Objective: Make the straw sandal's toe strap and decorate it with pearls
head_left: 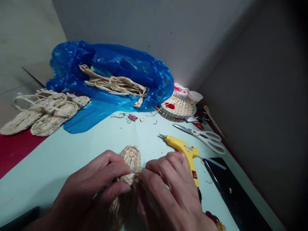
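A coiled straw slipper sole (pixel 131 157) lies lengthwise on the table between my hands, its near part shaded and partly covered. Across its middle runs a short braided straw strap (pixel 127 179) with what look like small clear beads on it. My left hand (pixel 96 176) pinches this strap between thumb and fingers from the left. My right hand (pixel 168 183) is closed at the strap's right end, its fingertips partly hidden. Just beyond the right hand lies a yellow glue gun (pixel 185 149), with a glue stick (pixel 214 162) poking out of its back.
Beaded straw slippers (pixel 55 112) sit at the left. A blue plastic bag (pixel 108 54) holds a bundle of dried straw (pixel 115 83). Toward the right are a woven basket (pixel 183 107), a paper cup (pixel 195 96), white-handled scissors (pixel 204 138) and a black flat device (pixel 231 192). A pink clip (pixel 132 117) lies mid-table.
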A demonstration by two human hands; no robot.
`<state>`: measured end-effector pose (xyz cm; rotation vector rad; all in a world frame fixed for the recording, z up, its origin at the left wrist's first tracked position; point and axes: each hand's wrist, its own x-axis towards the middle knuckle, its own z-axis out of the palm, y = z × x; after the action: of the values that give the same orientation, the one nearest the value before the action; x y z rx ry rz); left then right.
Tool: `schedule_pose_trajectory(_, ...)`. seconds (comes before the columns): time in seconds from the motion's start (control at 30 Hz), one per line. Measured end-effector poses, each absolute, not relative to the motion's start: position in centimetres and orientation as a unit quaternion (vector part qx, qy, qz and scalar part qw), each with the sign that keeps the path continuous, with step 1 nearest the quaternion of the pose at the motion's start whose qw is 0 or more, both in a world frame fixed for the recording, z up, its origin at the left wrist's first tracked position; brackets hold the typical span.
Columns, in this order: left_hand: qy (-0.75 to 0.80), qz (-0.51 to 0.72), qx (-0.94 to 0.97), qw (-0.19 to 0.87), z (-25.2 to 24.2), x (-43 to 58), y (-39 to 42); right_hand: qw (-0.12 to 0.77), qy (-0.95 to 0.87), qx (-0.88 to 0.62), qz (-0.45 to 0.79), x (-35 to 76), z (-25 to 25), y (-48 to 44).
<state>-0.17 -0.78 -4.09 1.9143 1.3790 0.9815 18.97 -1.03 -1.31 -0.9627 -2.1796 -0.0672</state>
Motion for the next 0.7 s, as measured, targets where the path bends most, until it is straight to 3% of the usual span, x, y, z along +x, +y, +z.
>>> schedule_pose_trajectory(0.3, 0.49, 0.417, 0.707, 0.293, -4.2, -0.1, -0.47, 0.359, -0.859, -0.365, 0.001, 19.45, -0.9, -1.1)
schedule_pose_trajectory(0.5, 0.482, 0.402, 0.723, 0.29, -4.08, -0.32, -0.31, 0.368, -0.871, -0.318, -0.07, 19.53, -0.79, -0.71)
schedule_pose_trajectory(0.7, 0.487, 0.41, 0.716, 0.287, -4.05, -0.14, -0.24, 0.344, -0.875, -0.334, -0.059, 19.23, -0.45, -0.52)
